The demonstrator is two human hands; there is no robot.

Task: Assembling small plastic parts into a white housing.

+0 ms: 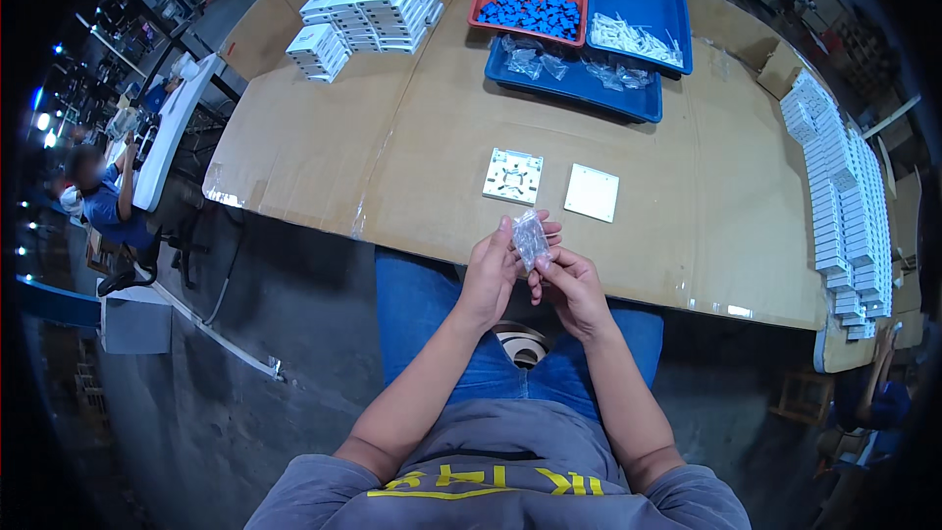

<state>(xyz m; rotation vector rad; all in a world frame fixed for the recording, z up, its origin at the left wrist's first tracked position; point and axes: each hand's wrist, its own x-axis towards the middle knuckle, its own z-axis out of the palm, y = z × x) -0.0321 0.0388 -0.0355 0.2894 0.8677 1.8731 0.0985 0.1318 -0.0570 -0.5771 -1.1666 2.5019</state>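
Observation:
Between my hands, just off the table's near edge, is a small clear plastic bag. My left hand supports it from the left, with fingers behind it. My right hand pinches its lower right corner between thumb and fingers. What the bag contains is too small to make out. Just beyond my hands lies a white square plastic tray with dark marks or parts inside. To its right a plain white square cover lies flat.
At the back stand a red tray of blue pieces, a blue tray of white pieces, and a lower blue tray of clear bags. White boxes are stacked back left, more at right. A person sits at far left.

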